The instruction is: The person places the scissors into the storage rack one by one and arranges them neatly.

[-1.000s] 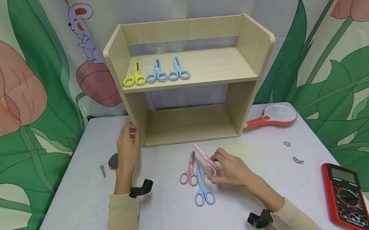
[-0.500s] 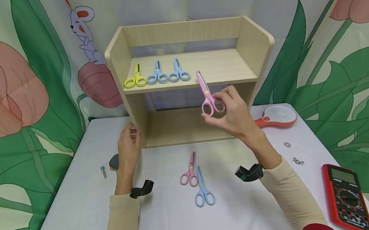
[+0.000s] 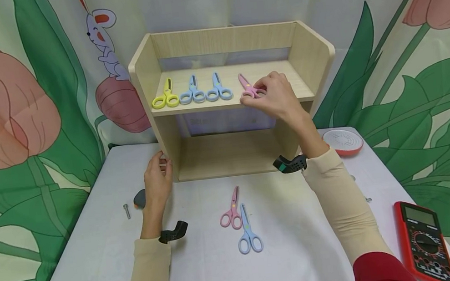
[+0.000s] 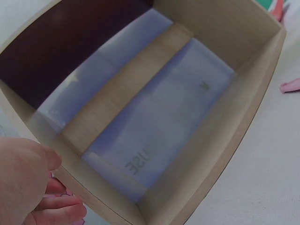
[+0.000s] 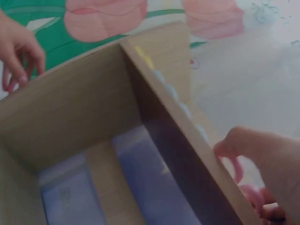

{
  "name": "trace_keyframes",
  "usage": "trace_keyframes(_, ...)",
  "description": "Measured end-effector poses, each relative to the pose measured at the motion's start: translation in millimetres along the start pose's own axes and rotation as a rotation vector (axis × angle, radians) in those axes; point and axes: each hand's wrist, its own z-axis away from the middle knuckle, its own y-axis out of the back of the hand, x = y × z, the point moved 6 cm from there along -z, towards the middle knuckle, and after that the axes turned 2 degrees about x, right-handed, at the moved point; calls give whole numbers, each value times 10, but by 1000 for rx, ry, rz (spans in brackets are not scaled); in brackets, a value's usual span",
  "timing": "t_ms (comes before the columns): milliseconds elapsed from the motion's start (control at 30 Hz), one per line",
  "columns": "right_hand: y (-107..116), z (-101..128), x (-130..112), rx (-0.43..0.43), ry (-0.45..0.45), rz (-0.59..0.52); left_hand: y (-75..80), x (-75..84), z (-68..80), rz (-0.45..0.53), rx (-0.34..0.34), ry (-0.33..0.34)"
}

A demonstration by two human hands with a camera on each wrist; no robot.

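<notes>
My right hand (image 3: 275, 93) pinches a pair of pink scissors (image 3: 246, 83) by the handle loops, at the front edge of the upper shelf. The blades point back over the board. In the right wrist view, its pink loops (image 5: 236, 169) show beside the thumb. On that shelf to the left stand yellow scissors (image 3: 168, 91) and two blue pairs, the nearer one being blue scissors (image 3: 218, 86). My left hand (image 3: 157, 177) rests against the left outer side of the wooden shelf unit (image 3: 227, 104), fingers loosely bent.
On the white table lie pink scissors (image 3: 231, 212) and blue scissors (image 3: 248, 234). A bolt (image 3: 127, 211) and a dark grey object (image 3: 140, 199) are left of my left arm. At right are a red multimeter (image 3: 425, 241) and a white-and-red perforated object (image 3: 343, 142).
My right hand has lifted the pink scissors from the table and carried them up and back to the upper shelf. The left hand stays at the unit's side.
</notes>
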Motion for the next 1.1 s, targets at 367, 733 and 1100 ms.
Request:
trace_keyframes(367,-57,-152,-11,-138,31,-7,-2,-3,4,-11,-2,5)
trace_keyframes(733,-73,-127,-49,-67,52,6,4,1,6,-8,0,0)
trace_keyframes(1100,-235,651,-230,323,322,-94,3,-11,-1,3,5,-9)
